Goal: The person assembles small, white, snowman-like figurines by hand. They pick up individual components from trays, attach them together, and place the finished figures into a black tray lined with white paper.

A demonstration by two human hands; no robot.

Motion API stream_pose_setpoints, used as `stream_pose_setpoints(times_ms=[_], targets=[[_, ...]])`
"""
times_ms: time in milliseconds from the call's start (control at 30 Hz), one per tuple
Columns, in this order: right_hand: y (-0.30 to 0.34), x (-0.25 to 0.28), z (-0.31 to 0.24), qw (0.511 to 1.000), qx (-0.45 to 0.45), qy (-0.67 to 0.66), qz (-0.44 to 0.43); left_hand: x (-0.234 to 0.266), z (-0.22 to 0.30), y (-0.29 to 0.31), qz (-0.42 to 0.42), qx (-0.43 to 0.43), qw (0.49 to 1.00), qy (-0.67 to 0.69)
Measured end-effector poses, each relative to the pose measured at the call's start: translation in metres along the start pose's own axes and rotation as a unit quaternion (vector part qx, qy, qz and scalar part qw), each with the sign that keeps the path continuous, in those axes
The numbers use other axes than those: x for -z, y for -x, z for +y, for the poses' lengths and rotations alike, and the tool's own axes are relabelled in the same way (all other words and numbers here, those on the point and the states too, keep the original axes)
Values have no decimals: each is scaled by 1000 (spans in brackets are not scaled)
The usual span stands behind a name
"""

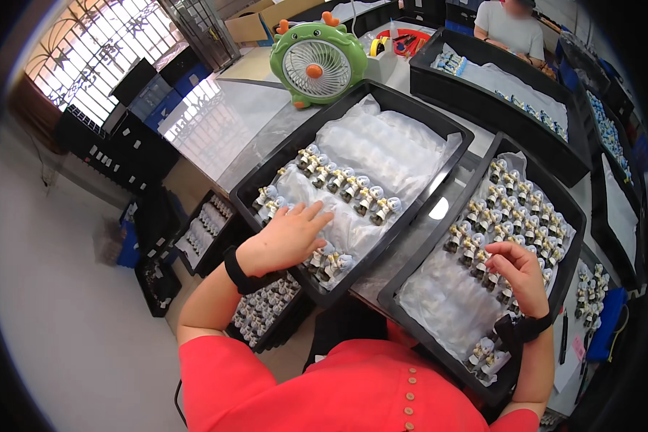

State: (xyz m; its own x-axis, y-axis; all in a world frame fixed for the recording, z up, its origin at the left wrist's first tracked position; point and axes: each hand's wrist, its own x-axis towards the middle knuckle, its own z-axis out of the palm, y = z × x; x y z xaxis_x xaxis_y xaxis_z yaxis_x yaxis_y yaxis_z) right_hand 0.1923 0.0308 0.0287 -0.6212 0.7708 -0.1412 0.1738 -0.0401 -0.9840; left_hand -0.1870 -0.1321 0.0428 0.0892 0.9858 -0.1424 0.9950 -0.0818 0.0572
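My left hand (pixel 288 236) is spread, palm down, over a black tray (pixel 430 189) lined with translucent white plastic sheet (pixel 371 147). Small figurines (pixel 353 189) with pale blue-grey heads, white bodies and dark bases lie across that tray in a slanting row, with a few more beside my fingers and below my palm. My right hand (pixel 522 279) hovers at a second black tray (pixel 403 288), fingers bent and thumb apart from the forefinger. Close to its fingertips are several rows of the same figurines (pixel 475 248). What lies beneath the right palm is hidden.
A green cartoon-shaped fan (pixel 318 61) stands behind the left tray. More black trays (pixel 497 104) with blue figurines are at the far right, where a co-worker (pixel 511 32) sits. A lower tray of figurines (pixel 266 311) is under my left forearm. A blue object (pixel 606 325) lies at right.
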Motion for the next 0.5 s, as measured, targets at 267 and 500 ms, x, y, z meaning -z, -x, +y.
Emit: stream_pose_setpoints(times_ms=[267, 500], targets=[[2, -3, -1, 1000, 6, 7, -7, -12, -27, -4, -122, 1, 988, 91], [1, 2, -2, 999, 22, 27, 11, 41, 15, -38, 7, -93, 981, 167]])
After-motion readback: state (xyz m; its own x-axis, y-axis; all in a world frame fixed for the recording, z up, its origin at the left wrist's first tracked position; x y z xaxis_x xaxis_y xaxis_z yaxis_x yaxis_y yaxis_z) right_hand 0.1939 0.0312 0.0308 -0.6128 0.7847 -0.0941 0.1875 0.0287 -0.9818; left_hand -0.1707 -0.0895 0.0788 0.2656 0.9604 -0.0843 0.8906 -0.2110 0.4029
